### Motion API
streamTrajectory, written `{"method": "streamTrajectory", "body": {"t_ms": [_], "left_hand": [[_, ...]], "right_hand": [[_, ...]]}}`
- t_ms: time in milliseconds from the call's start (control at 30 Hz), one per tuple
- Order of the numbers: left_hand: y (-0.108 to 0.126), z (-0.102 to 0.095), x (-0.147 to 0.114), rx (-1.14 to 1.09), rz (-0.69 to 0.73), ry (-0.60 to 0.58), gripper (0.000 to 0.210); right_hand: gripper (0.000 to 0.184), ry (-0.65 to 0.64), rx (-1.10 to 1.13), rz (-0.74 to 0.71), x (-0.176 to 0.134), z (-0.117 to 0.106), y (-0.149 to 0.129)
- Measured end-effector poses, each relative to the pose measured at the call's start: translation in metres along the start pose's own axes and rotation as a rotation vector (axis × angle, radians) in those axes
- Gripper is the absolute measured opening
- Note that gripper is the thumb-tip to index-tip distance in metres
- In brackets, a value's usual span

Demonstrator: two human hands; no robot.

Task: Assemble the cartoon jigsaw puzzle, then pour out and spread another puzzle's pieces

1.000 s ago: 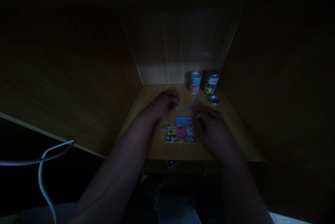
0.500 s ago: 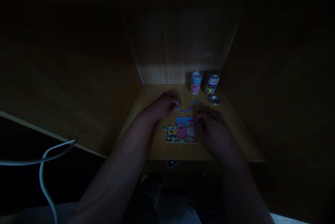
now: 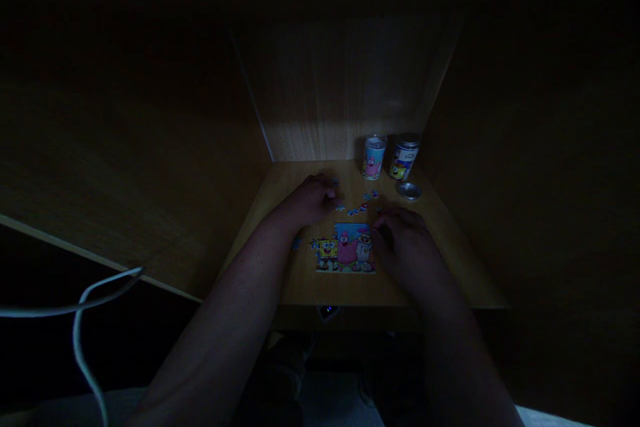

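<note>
A partly assembled jigsaw puzzle (image 3: pixel 347 250) with cartoon figures lies flat on the wooden surface between my hands. Its upper left part has a stepped, uneven edge. My left hand (image 3: pixel 316 200) is above and left of it, fingers curled and pressed together beside a loose puzzle piece (image 3: pixel 341 207); whatever it pinches is hidden. At the puzzle's right edge rests my right hand (image 3: pixel 403 237), its fingers bent inward with the tips near the upper right corner. Too dark to make out what is in them. Several joined or loose pieces (image 3: pixel 357 211) lie just above the puzzle.
Two printed cans, one with a pink figure (image 3: pixel 373 159) and one darker (image 3: pixel 404 159), stand at the back right. A round metal lid (image 3: pixel 409 191) lies before them. Wooden panels (image 3: pixel 340 94) enclose the surface (image 3: pixel 345 292). A white cable (image 3: pixel 79 334) hangs at left.
My left hand's thumb and fingers have drawn closer together and back a little from the loose piece beside them. The right hand and the puzzle have hardly moved.
</note>
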State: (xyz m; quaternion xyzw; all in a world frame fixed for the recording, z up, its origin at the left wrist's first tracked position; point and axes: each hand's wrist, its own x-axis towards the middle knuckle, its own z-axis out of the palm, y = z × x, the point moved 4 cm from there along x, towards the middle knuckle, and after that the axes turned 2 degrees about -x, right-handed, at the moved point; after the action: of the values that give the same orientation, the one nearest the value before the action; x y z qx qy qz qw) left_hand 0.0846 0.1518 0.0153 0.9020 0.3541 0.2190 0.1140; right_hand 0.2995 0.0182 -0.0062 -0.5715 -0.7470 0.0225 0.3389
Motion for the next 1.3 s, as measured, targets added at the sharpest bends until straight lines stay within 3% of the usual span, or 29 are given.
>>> {"method": "streamTrajectory", "body": {"t_ms": [133,500,667,933,1067,1300], "left_hand": [[-0.001,-0.003,-0.001,-0.003,-0.007,0.031,0.014],[0.003,-0.001,0.001,-0.085,0.114,-0.001,0.019],[0.01,0.006,0.001,-0.055,0.099,-0.001,0.027],[0.044,0.03,0.004,0.01,0.09,-0.195,0.048],[0.04,0.032,0.008,-0.002,0.108,-0.124,0.052],[0.014,0.017,0.01,-0.011,-0.031,0.048,0.039]], "right_hand": [[0.008,0.007,0.003,-0.001,0.0,0.0,0.001],[0.007,-0.009,0.017,0.002,0.0,0.0,0.0],[0.008,-0.018,0.015,0.007,0.0,-0.002,-0.002],[0.01,-0.026,-0.006,0.013,0.0,-0.002,-0.003],[0.01,-0.026,-0.005,0.018,0.001,-0.002,-0.003],[0.008,0.001,-0.007,-0.01,0.0,0.0,0.0]]}}
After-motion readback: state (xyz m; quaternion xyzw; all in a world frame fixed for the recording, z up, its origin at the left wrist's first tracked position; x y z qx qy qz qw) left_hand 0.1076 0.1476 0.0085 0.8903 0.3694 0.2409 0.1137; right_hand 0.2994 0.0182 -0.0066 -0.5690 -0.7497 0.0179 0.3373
